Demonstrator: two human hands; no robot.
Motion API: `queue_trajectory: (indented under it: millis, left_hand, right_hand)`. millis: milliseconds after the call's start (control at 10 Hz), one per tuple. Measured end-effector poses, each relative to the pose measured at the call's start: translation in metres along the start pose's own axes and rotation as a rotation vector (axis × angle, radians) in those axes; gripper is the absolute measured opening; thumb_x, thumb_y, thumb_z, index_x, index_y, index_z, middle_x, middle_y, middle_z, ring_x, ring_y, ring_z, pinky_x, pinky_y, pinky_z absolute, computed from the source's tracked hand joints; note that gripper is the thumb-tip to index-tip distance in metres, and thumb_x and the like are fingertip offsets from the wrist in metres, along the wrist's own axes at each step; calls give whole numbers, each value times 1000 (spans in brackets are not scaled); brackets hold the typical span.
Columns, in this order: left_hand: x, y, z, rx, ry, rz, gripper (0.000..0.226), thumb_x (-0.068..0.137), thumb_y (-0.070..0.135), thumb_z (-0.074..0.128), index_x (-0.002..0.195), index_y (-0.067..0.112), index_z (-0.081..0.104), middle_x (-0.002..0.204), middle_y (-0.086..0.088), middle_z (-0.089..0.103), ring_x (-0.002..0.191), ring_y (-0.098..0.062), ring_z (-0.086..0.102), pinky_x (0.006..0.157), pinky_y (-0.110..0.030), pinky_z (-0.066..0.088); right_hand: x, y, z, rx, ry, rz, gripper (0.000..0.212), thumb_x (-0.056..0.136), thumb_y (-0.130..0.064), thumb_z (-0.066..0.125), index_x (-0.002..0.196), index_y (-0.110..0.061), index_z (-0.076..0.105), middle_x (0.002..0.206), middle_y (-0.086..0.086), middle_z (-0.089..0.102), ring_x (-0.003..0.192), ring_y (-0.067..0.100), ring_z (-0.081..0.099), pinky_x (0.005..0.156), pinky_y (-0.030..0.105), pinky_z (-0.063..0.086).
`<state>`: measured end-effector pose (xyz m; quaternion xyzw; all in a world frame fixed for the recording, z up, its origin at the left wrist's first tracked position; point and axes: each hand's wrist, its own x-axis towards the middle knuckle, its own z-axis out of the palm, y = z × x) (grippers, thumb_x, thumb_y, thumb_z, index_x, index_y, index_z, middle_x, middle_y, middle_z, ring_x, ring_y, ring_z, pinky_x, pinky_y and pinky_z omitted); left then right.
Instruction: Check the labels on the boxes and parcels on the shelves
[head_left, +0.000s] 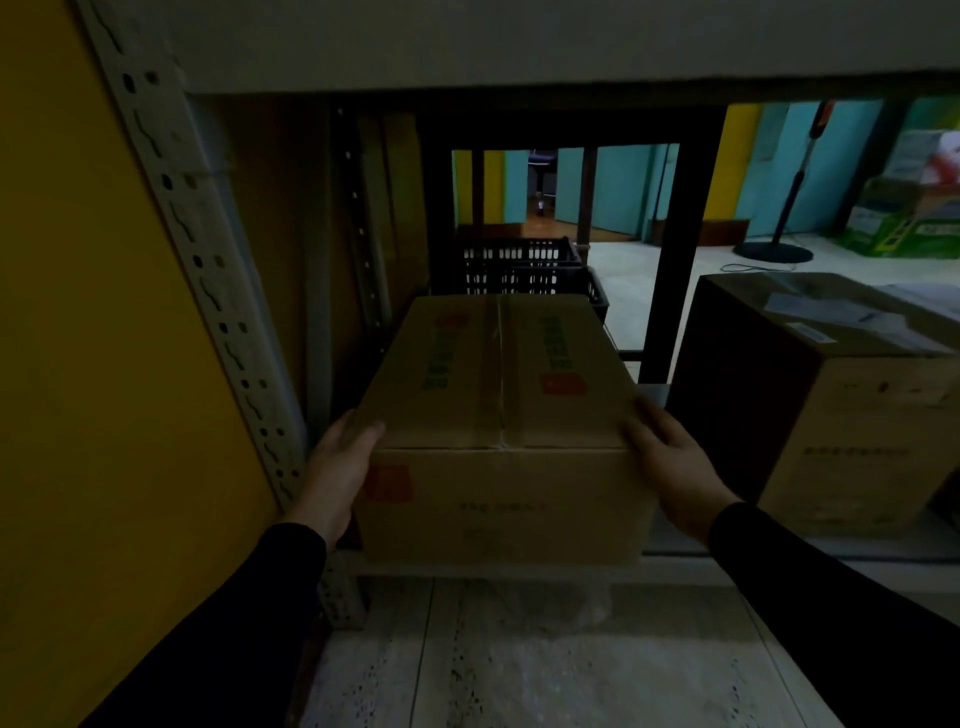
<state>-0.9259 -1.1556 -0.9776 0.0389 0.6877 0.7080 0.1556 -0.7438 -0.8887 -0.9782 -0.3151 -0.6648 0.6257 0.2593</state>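
Observation:
A taped brown cardboard box (498, 415) with green print and red squares sits at the front of a low shelf (779, 558). My left hand (337, 473) holds its left side, thumb hooked over the top edge. My right hand (670, 462) lies flat against its right side, fingers straight along the upper corner. A second, taller cardboard box (852, 431) stands on the same shelf to the right, with a white label on its top.
A perforated white shelf upright (208, 291) and a yellow wall (78, 312) close off the left. A shelf board (519, 41) hangs low overhead. Black plastic crates (524, 270) sit behind the box. A tiled floor (545, 665) lies below.

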Motion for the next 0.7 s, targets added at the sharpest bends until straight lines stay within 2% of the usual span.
queue_trajectory:
  millis: [100,200,300,400,500,600,700]
  left_hand:
    - [1,-1,2,11,11,37,62,95,41,62,150,33,36,111,5,56,91,-10,56,68,-26,45]
    - [-1,-1,2,19,8,59,60,95,40,62,149,32,38,115,3,57,90,-8,56,67,-26,45]
    - [-4,0,4,42,31,105,55,96,37,62,146,27,43,112,3,57,85,-6,54,65,-24,43]
    - [-7,4,7,101,66,154,53,96,36,62,145,21,46,120,-3,59,87,-12,56,73,-26,46]
    - [-6,7,8,214,106,167,56,97,41,59,147,19,45,135,-7,57,107,-23,57,88,-33,48]
    - [-3,7,4,315,126,138,58,98,49,53,149,21,41,140,-8,54,120,-29,55,101,-41,48]
    - [-9,14,9,454,161,114,57,101,51,45,148,18,41,141,-11,53,123,-33,53,105,-41,45]
  right_hand:
    - [1,1,-1,-39,-15,-18,60,101,-40,56,155,-32,32,151,6,45,117,23,56,103,42,48]
    - [-1,2,-2,-56,-22,-36,60,101,-39,55,156,-32,31,150,6,46,112,20,54,98,38,47]
    - [-1,2,-3,-62,-28,-40,61,100,-40,56,155,-32,31,150,7,47,113,21,55,103,42,48]
    - [-3,3,-3,-74,-17,-36,60,101,-39,55,156,-31,30,151,7,46,116,22,54,105,42,46]
    - [-5,1,-4,-95,-16,-27,61,101,-39,55,156,-30,29,153,8,44,127,28,53,107,43,45]
    - [-5,-4,-6,-123,-63,13,62,101,-41,54,157,-32,28,153,8,45,128,30,53,109,46,45]
    - [-7,-16,-11,-141,-74,38,61,102,-41,52,157,-29,28,152,8,45,128,30,54,107,43,46]
